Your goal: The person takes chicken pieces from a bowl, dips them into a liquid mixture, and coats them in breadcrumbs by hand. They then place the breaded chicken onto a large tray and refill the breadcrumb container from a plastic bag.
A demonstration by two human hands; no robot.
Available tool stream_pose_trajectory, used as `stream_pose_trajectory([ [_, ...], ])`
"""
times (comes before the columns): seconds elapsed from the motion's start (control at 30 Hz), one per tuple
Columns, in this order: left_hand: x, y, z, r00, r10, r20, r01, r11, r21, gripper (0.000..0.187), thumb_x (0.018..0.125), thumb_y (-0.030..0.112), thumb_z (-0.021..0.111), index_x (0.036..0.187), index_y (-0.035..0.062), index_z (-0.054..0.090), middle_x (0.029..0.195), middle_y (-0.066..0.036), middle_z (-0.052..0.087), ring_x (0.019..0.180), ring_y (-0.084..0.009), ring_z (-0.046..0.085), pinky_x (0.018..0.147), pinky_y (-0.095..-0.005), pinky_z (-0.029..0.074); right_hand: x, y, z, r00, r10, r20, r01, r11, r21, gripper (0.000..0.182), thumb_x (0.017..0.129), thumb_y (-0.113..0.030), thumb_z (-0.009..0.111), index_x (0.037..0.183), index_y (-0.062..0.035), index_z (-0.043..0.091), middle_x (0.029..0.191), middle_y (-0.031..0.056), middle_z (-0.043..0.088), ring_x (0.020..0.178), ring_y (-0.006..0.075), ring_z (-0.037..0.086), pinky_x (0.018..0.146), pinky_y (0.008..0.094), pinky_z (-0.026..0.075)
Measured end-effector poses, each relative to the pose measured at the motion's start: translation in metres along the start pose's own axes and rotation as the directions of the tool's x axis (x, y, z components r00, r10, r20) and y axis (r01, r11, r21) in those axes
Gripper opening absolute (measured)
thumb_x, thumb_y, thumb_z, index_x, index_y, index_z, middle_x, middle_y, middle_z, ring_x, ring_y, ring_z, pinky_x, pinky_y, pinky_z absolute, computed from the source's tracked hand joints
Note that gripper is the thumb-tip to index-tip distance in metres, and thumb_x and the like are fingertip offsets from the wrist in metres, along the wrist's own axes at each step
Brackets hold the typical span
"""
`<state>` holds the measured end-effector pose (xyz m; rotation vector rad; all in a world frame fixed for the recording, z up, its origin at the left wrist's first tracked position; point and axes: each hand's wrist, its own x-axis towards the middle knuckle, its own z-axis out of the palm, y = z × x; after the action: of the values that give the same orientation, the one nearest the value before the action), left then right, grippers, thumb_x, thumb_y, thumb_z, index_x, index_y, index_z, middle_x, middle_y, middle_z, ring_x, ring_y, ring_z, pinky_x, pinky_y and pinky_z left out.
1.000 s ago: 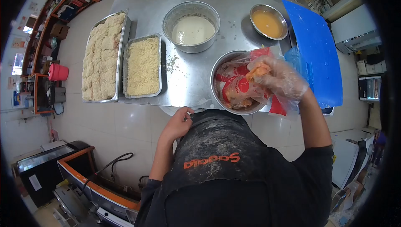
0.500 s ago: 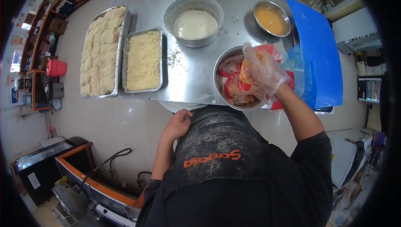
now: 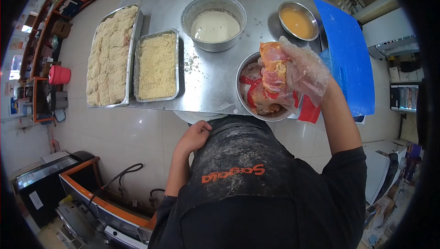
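Note:
My right hand, in a clear plastic glove, is closed on a piece of raw marinated meat, orange and pink. It holds the piece above a round metal bowl. Inside that bowl lies a clear plastic bag with red print, with more meat at the bottom; my hand and the piece hide part of it. My bare left hand rests against the dark, flour-dusted apron at my waist. Its fingers are curled in, and nothing shows in them.
On the steel table stand a long tray of crumb-coated pieces, a smaller tray of crumbs, a deep pan of white batter and a bowl of orange liquid. A blue board lies at the right edge.
My right hand has risen from the bowl and moved slightly right, turning so the meat piece now shows fully. The left hand stays at my waist.

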<state>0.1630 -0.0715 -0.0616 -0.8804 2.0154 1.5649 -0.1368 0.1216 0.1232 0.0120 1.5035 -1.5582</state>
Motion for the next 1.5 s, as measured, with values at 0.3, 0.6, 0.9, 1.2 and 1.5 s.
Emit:
stream_pose_trajectory([
  [0.3,-0.006,-0.006,-0.012,1.0,-0.004,0.006,0.004,1.0,0.02,0.025,0.085,0.01,0.052,0.107,0.0009,0.063,0.08,-0.009,0.064,0.071,-0.0163,0.06,0.062,-0.0311,0.047,0.012,0.022,0.0,1.0,0.016,0.016,-0.018,0.997,0.074,0.04,0.089,-0.022,0.071,0.116,0.0046,0.057,0.1,0.0135,0.066,0.089,0.0215,0.069,0.079,0.0355,0.06],
  [0.6,-0.014,-0.022,-0.037,1.0,0.004,0.001,-0.004,1.0,0.001,0.025,0.085,0.008,0.051,0.106,0.0001,0.063,0.084,-0.009,0.065,0.076,-0.0165,0.06,0.066,-0.0315,0.049,0.016,0.025,0.004,0.997,-0.077,-0.023,0.068,0.965,-0.253,0.029,0.091,-0.025,0.068,0.104,0.0012,0.065,0.094,0.009,0.068,0.085,0.0179,0.068,0.074,0.0332,0.058],
  [0.9,-0.02,-0.028,-0.067,0.998,-0.057,0.003,0.057,0.998,-0.014,0.022,0.087,0.011,0.056,0.104,0.0003,0.065,0.092,-0.009,0.067,0.085,-0.0168,0.061,0.076,-0.031,0.049,0.044,0.047,0.003,0.976,-0.111,-0.188,-0.041,0.753,-0.656,0.021,0.09,-0.021,0.068,0.086,0.0,0.069,0.086,0.0071,0.069,0.072,0.0129,0.063,0.066,0.0297,0.051],
  [1.2,-0.025,-0.048,-0.08,0.999,-0.035,-0.026,0.034,0.999,-0.028,0.02,0.089,0.013,0.058,0.103,0.0017,0.066,0.089,-0.007,0.066,0.083,-0.0156,0.059,0.075,-0.0302,0.048,0.061,0.056,-0.028,0.948,-0.306,-0.09,-0.099,-0.016,-0.995,0.025,0.076,-0.023,0.075,0.072,0.0009,0.068,0.073,0.0227,0.065,0.069,0.0351,0.065,0.068,0.0407,0.051],
  [1.5,-0.023,-0.065,-0.085,0.998,-0.047,-0.048,0.044,0.997,-0.058,0.017,0.092,0.015,0.059,0.102,0.0027,0.065,0.09,-0.006,0.065,0.083,-0.0146,0.059,0.074,-0.0297,0.048,0.081,0.059,-0.047,0.997,-0.069,-0.015,-0.025,-0.149,-0.989,0.028,0.073,-0.024,0.075,0.077,0.0029,0.069,0.082,0.0259,0.067,0.079,0.0378,0.067,0.072,0.0441,0.052],
])
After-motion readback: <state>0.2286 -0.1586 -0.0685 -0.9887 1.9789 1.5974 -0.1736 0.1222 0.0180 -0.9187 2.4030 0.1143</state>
